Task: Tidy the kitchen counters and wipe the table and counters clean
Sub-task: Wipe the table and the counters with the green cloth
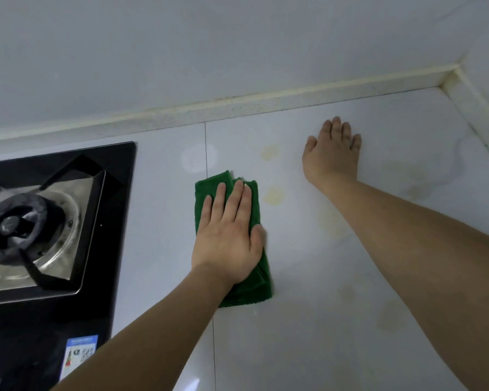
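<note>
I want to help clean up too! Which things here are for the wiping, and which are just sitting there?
For the wiping:
- green cloth, pressed flat under the left hand
- white counter with yellowish stains
- right hand, resting flat on the counter

Just there:
- black gas stove
- blue sticker on the stove

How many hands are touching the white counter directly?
1: the right hand rests flat on the counter. The left hand presses the green cloth instead.
</note>
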{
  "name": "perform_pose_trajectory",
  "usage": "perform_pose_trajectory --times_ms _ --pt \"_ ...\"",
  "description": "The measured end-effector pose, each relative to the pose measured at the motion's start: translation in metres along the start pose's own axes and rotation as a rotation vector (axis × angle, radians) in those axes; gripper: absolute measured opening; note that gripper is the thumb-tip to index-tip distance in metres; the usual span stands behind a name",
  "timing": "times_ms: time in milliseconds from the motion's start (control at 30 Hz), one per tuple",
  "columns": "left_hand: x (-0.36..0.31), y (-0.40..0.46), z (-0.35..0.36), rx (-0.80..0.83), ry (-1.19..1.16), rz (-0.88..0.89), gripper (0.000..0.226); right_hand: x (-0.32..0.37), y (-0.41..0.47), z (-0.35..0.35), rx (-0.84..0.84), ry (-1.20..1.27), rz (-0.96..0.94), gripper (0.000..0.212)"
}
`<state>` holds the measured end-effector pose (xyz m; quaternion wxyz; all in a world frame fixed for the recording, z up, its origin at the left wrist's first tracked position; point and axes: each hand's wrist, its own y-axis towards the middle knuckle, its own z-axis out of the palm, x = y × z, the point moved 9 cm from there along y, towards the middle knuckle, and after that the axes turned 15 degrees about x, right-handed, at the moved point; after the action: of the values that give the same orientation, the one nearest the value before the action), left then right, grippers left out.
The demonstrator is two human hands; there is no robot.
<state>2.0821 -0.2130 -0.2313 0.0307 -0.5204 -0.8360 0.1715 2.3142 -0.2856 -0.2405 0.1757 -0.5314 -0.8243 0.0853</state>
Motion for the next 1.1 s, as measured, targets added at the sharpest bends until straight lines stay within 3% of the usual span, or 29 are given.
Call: perform_pose_trajectory --times_ms 200,433,700,933,1100 --pt "0.001 0.001 0.002 -0.007 -0.034 0.004 0.068 -0.002 0.001 0.002 0.016 0.008 -0.012 0.059" --pt "0.004 0.001 0.001 -0.016 -0.034 0.006 0.071 0.012 -0.062 -0.023 -0.031 -0.031 -0.234 0.057" --pt "0.004 -0.002 0.0 0.007 -0.032 0.009 0.071 -0.07 -0.223 0.004 -0.084 0.112 0.1 0.056" --pt "0.0 -0.009 0.003 -0.003 0.008 0.005 0.069 -0.13 -0.309 0.039 -0.016 0.069 0.337 0.059" --pt "-0.011 -0.037 0.018 0.02 0.009 0.007 0.068 -0.138 -0.337 0.068 0.118 0.13 0.403 0.067"
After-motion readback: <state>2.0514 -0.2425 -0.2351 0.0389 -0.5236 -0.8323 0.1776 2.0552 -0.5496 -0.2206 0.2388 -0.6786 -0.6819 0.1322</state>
